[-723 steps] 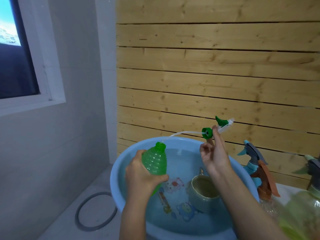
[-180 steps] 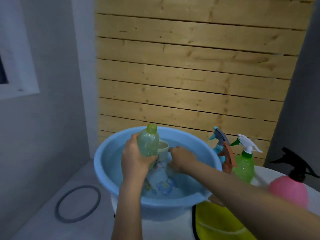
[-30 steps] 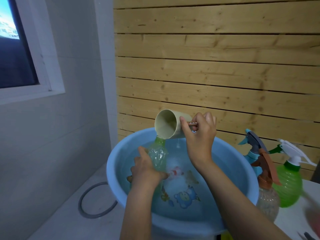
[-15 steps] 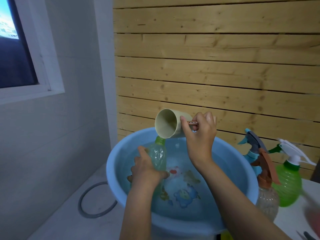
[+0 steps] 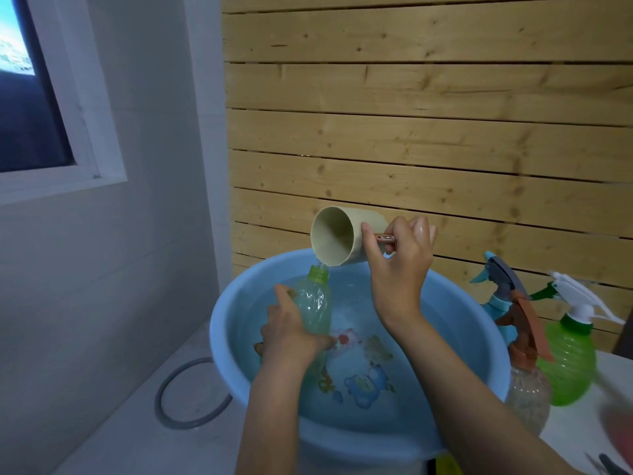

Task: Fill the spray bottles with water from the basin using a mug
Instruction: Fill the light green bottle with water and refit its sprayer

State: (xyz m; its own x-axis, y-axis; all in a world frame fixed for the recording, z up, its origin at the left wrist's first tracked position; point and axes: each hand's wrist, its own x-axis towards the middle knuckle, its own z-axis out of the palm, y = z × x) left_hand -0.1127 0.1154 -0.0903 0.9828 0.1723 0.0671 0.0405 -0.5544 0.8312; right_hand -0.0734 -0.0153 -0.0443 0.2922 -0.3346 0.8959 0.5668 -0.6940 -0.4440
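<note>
The right hand [image 5: 397, 265] grips the mug [image 5: 334, 236] by its handle, tipped almost flat, hardly shifted from a second ago. Only a thin trickle leaves the lip into the open bottle [image 5: 313, 303]. The left hand [image 5: 291, 334] clasps that bottle upright in the basin [image 5: 219, 323] at the surface's left end. This mugful looks spent, so I'd expect another scoop. Capped sprayers [image 5: 568, 365] wait toward the right edge.

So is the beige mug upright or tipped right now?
Tipped. The beige mug, held by its handle in the right hand, lies nearly sideways, lower rim just above the uncapped green bottle.
</note>
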